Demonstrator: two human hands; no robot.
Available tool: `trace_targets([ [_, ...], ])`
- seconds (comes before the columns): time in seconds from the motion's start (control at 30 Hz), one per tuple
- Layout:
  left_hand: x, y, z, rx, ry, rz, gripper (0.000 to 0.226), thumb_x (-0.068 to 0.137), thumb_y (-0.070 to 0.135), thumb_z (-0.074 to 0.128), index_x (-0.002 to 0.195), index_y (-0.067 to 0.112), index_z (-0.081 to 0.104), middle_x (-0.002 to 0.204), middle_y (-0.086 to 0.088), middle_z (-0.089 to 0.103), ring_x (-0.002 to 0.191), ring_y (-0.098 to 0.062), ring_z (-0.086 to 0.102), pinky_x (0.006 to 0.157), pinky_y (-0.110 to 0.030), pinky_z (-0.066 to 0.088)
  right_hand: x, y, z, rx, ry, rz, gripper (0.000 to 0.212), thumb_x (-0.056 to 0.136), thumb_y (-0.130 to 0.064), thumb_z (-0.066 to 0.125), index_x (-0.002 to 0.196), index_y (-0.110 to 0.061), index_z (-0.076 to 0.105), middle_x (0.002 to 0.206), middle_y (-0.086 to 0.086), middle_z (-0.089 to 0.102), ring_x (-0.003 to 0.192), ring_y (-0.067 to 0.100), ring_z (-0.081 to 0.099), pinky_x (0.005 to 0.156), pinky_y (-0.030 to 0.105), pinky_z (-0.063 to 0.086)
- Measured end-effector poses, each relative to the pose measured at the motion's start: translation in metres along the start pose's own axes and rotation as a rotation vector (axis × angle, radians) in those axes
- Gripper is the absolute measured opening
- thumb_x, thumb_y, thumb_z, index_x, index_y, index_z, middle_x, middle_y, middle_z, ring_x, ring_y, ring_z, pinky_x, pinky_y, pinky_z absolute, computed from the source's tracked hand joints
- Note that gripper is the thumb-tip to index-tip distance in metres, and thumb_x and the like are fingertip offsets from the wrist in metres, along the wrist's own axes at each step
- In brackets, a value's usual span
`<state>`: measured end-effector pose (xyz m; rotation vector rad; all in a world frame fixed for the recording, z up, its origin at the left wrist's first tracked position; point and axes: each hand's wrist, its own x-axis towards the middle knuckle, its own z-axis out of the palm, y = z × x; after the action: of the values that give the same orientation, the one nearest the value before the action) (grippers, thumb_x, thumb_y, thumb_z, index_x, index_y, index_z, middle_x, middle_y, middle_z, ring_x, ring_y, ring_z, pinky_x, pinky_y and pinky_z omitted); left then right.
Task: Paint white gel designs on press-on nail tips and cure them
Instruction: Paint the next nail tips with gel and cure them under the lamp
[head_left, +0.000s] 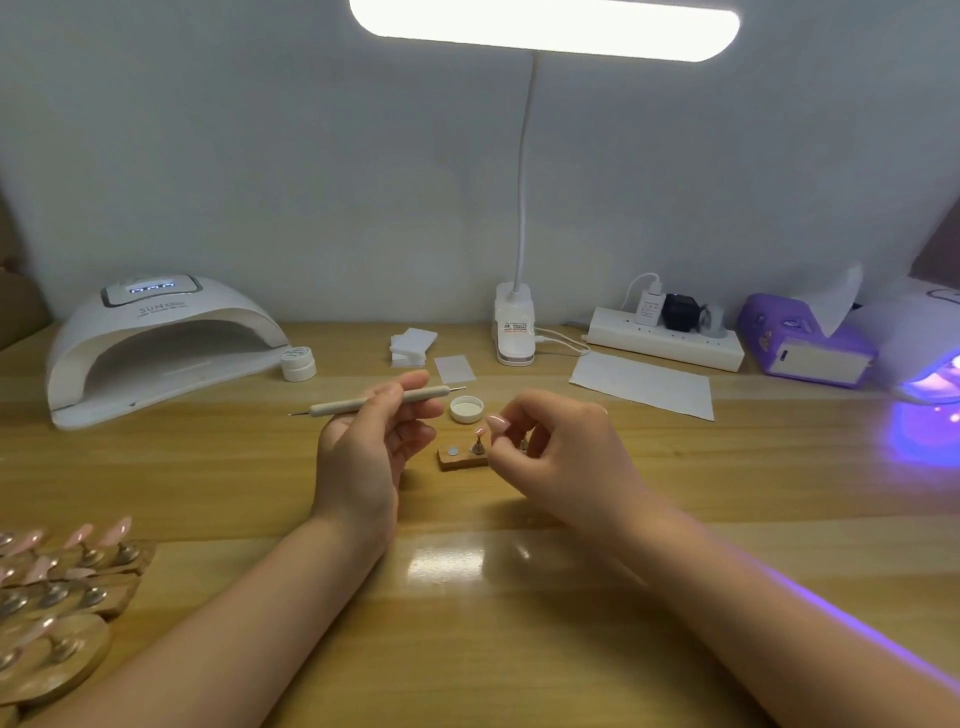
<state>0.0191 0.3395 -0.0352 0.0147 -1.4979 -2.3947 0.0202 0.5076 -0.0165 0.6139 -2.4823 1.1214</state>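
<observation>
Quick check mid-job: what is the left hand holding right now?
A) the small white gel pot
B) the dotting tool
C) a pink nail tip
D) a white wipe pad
B: the left hand holds the dotting tool level above the table, while the right hand pinches a pink nail tip over the small wooden stand.

Head camera looks forward and down, close over the wooden table (519, 623); single view.
</observation>
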Motion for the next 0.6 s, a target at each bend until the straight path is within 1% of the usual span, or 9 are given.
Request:
trace_targets([
  [0.13, -0.004, 0.0, 0.001, 0.052, -0.034, 0.008, 0.029, 0.098, 0.018, 0.045, 0.092, 0.011, 0.072, 0.075, -0.006, 0.068, 0.067, -0.013, 0.06, 0.069, -0.031, 0.051, -0.003, 0.007, 0.007, -0.057, -0.033, -0.009, 0.005, 0.084, -0.026, 0.066, 0.081, -0.022, 0.066, 0.072, -0.015, 0.062, 0.061, 0.001, 0.05, 0.06, 0.026, 0.046],
  [0.23, -0.005, 0.0, 0.001, 0.055, -0.052, -0.025, 0.033, 0.098, 0.018, 0.043, 0.087, 0.011, 0.073, 0.069, -0.006, 0.066, 0.062, -0.014, 0.059, 0.066, -0.033, 0.052, -0.006, 0.013, 0.006, -0.138, -0.007, -0.005, 0.005, 0.085, -0.028, 0.064, 0.08, -0.027, 0.062, 0.076, -0.016, 0.063, 0.06, -0.004, 0.049, 0.057, 0.026, 0.044],
  [0.33, -0.004, 0.0, 0.001, -0.003, -0.07, -0.092, 0.037, 0.097, 0.017, 0.042, 0.08, 0.01, 0.074, 0.065, -0.007, 0.063, 0.058, -0.013, 0.057, 0.068, -0.038, 0.055, -0.009, 0.018, 0.005, -0.215, 0.006, 0.011, 0.005, 0.085, -0.028, 0.063, 0.083, -0.024, 0.062, 0.079, -0.013, 0.065, 0.058, 0.001, 0.049, 0.056, 0.027, 0.045],
  [0.4, -0.002, 0.0, 0.001, -0.055, -0.091, -0.163, 0.037, 0.096, 0.016, 0.042, 0.08, 0.008, 0.074, 0.064, -0.007, 0.061, 0.057, -0.013, 0.057, 0.073, -0.044, 0.057, -0.009, 0.021, 0.005, -0.241, -0.002, 0.045, 0.005, 0.085, -0.029, 0.061, 0.084, -0.024, 0.062, 0.08, -0.011, 0.066, 0.063, 0.007, 0.052, 0.058, 0.029, 0.048],
  [0.47, -0.001, -0.001, 0.0, -0.092, -0.127, -0.237, 0.037, 0.095, 0.017, 0.042, 0.08, 0.009, 0.075, 0.065, -0.008, 0.061, 0.056, -0.013, 0.058, 0.075, -0.048, 0.058, -0.008, 0.024, 0.004, -0.244, -0.022, 0.089, 0.006, 0.084, -0.03, 0.061, 0.085, -0.024, 0.062, 0.081, -0.009, 0.067, 0.07, 0.013, 0.057, 0.062, 0.032, 0.052],
  [0.53, -0.001, -0.001, -0.001, -0.092, -0.162, -0.272, 0.038, 0.094, 0.019, 0.043, 0.079, 0.011, 0.077, 0.066, -0.007, 0.062, 0.057, -0.012, 0.059, 0.076, -0.051, 0.057, -0.007, 0.027, 0.003, -0.222, -0.029, 0.13, 0.006, 0.084, -0.03, 0.061, 0.086, -0.024, 0.062, 0.081, -0.007, 0.067, 0.072, 0.014, 0.06, 0.065, 0.034, 0.053],
  [0.6, -0.001, -0.002, -0.001, -0.086, -0.173, -0.281, 0.037, 0.094, 0.02, 0.043, 0.08, 0.012, 0.077, 0.067, -0.007, 0.062, 0.058, -0.012, 0.06, 0.078, -0.052, 0.056, -0.006, 0.031, 0.002, -0.197, -0.024, 0.149, 0.005, 0.085, -0.029, 0.061, 0.085, -0.025, 0.063, 0.081, -0.008, 0.067, 0.066, 0.011, 0.058, 0.064, 0.033, 0.053],
])
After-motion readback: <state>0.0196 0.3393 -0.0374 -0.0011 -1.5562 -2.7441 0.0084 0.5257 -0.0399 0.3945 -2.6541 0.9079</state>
